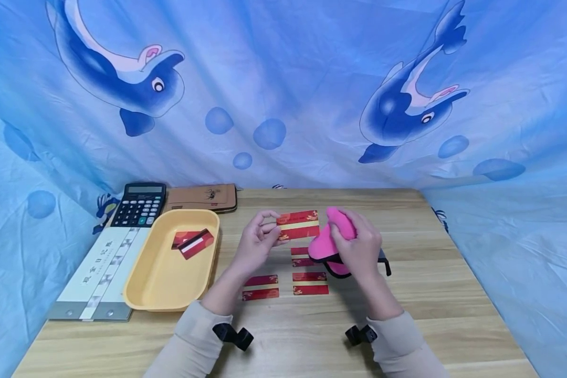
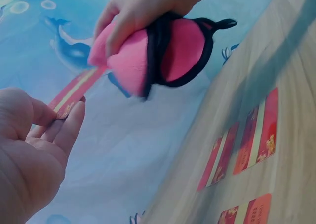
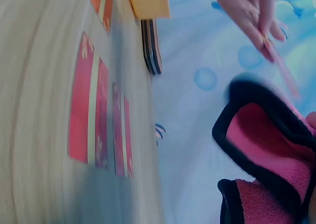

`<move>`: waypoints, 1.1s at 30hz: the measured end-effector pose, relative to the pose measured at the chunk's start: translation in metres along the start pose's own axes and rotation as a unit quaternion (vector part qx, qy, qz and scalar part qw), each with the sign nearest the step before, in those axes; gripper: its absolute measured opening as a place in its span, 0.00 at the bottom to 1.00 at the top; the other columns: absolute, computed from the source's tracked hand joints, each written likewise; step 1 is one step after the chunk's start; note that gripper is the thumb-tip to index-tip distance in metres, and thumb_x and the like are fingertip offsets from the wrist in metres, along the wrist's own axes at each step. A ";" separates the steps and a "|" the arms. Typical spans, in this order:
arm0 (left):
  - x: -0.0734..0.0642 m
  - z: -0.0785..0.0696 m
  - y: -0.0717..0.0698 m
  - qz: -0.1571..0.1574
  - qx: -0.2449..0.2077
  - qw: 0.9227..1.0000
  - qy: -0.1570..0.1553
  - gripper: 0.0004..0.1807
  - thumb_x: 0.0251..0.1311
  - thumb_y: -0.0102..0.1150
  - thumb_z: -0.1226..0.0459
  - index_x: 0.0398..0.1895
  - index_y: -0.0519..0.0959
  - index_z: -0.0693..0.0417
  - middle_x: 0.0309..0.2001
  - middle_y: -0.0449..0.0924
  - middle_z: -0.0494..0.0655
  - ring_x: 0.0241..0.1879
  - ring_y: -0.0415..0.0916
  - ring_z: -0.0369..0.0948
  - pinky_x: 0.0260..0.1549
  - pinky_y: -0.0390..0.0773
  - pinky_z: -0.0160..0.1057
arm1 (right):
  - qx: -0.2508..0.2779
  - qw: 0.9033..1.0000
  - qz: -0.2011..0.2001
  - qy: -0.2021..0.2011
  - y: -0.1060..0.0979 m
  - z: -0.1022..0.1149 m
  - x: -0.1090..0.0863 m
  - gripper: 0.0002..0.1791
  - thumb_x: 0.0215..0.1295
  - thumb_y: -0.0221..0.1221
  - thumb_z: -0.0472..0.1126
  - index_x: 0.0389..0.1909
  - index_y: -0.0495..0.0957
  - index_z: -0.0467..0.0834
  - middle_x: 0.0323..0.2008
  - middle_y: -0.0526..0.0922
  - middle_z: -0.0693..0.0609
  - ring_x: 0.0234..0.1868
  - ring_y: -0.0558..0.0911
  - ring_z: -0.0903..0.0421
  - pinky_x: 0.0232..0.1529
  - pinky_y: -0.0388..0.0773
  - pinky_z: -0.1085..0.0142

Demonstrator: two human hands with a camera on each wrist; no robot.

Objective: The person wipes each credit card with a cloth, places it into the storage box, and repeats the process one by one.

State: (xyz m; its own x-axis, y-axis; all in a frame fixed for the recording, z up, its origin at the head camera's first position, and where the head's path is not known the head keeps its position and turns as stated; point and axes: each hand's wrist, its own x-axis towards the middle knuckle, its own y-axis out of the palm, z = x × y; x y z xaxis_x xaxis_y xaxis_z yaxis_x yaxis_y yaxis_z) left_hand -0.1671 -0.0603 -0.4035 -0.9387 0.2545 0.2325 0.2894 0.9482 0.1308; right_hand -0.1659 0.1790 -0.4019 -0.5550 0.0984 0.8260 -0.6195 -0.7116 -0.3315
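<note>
left grip (image 1: 258, 242) pinches card (image 1: 302, 224) | right grip (image 1: 363, 245), beside it, holds pink cloth (image 1: 322, 245) | risk: card may slip, cause: end-only pinch

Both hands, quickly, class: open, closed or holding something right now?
Left hand: holding a red card.
Right hand: holding a pink cloth.

Free tabletop (image 1: 430, 294) at right, 3 cards (image 1: 310, 283) and yellow tray (image 1: 170, 286) as obstacles
</note>
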 end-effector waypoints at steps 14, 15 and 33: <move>0.002 -0.004 -0.003 -0.048 0.075 0.995 -0.035 0.19 0.71 0.53 0.75 0.62 0.79 0.63 0.60 0.80 0.60 0.54 0.82 0.52 0.46 0.84 0.32 | 0.005 0.999 -0.002 0.054 -0.015 -0.010 0.001 0.17 0.54 0.73 0.37 0.46 0.87 0.38 0.40 0.88 0.43 0.38 0.86 0.47 0.34 0.76 0.70; 0.003 -0.003 -0.003 -0.052 0.075 0.995 -0.032 0.18 0.71 0.53 0.76 0.62 0.79 0.64 0.58 0.81 0.61 0.54 0.83 0.53 0.46 0.84 0.33 | 0.007 0.998 -0.003 0.055 -0.015 -0.010 0.001 0.17 0.53 0.73 0.37 0.46 0.87 0.38 0.40 0.88 0.43 0.38 0.86 0.47 0.34 0.76 0.71; 0.009 0.008 -0.002 -0.150 -0.038 0.983 -0.093 0.14 0.73 0.56 0.69 0.55 0.80 0.70 0.43 0.86 0.62 0.42 0.88 0.50 0.41 0.87 0.41 | 0.060 0.998 0.006 0.021 -0.004 0.002 -0.004 0.18 0.51 0.74 0.34 0.46 0.87 0.39 0.41 0.89 0.46 0.39 0.87 0.49 0.35 0.80 0.68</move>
State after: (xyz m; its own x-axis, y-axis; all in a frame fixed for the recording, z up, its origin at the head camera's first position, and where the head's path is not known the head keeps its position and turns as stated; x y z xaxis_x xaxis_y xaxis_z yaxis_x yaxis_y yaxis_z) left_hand -0.1774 -0.0582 -0.4093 -1.0000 0.0022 -0.0076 0.0003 0.9706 0.2408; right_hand -0.1601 0.1801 -0.4031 -0.5858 0.1172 0.8020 -0.5437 -0.7906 -0.2816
